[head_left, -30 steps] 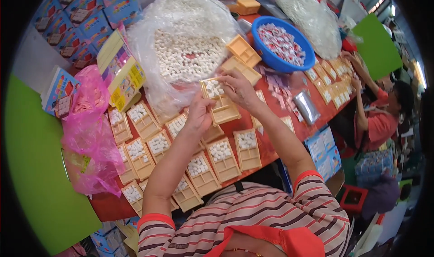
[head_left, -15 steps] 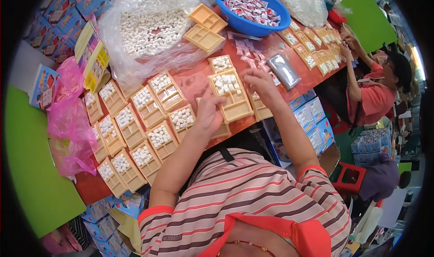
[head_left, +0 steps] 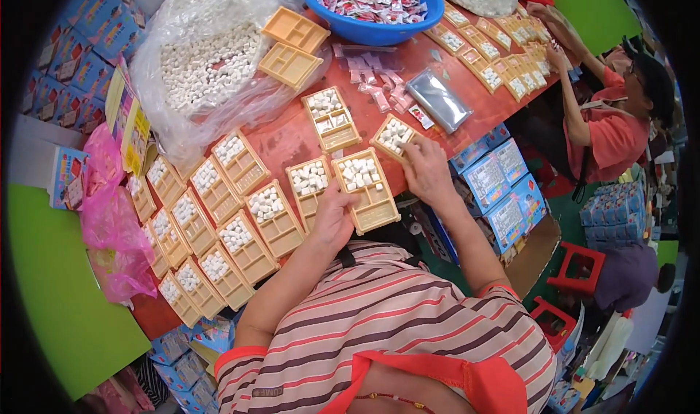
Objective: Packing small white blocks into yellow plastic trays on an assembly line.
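My left hand (head_left: 334, 221) is closed on the left edge of a tan plastic tray (head_left: 374, 213), tilted near the front of the table. White cubes fill its top compartment, one sits in a small side compartment, and the long lower one is bare. My right hand (head_left: 429, 170) grips the right side of another tan tray (head_left: 380, 138) with white cubes; its lower part is hidden by the hand and the first tray. Just left of my left hand lies a similar tray (head_left: 305, 202). Beyond both hands, a tray (head_left: 340, 138) has cubes in several compartments.
Rows of part-filled trays (head_left: 240, 250) cover the left. Behind them lies a clear bag of white cubes (head_left: 211, 71), with two stacked trays (head_left: 292, 64) beside it. A blue basin (head_left: 343, 28) of sachets, pink packets (head_left: 375, 93) and clear film (head_left: 440, 100) lie farther right. A co-worker (head_left: 612, 130) handles trays.
My right hand has moved from above the left hand's tray to another tray at its right. The left hand's tray has come lower, uncovering the tray beyond. The whole view has shifted.
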Demonstrator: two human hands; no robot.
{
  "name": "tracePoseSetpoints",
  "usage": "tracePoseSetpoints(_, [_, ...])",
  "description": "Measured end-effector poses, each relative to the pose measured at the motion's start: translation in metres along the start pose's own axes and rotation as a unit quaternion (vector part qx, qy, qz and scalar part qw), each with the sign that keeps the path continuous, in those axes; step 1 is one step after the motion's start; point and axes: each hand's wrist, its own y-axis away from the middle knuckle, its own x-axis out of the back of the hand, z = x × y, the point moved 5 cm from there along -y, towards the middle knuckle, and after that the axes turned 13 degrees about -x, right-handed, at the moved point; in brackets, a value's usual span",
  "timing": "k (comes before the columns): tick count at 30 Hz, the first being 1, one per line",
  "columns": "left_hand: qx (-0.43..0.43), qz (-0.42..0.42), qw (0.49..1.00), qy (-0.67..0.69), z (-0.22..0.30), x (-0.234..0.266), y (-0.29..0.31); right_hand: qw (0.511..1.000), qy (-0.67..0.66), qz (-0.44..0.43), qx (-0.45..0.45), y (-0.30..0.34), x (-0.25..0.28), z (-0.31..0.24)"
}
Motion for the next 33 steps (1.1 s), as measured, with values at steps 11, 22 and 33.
tracePoseSetpoints(11, [-0.004,0.034,0.999,-0.002,-0.011,-0.005,-0.010,0.938,-0.324,-0.023,-0.120,0.002,0.003,-0.002])
tracePoseSetpoints(22, [-0.032,0.042,0.999,0.004,-0.007,-0.004,-0.004,0.913,-0.354,-0.091,-0.180,0.033,-0.024,-0.021])
tracePoseSetpoints(33, [-0.020,0.102,0.993,-0.058,0.030,0.006,0.029,0.968,-0.213,-0.040,-0.127,0.029,-0.018,-0.026])
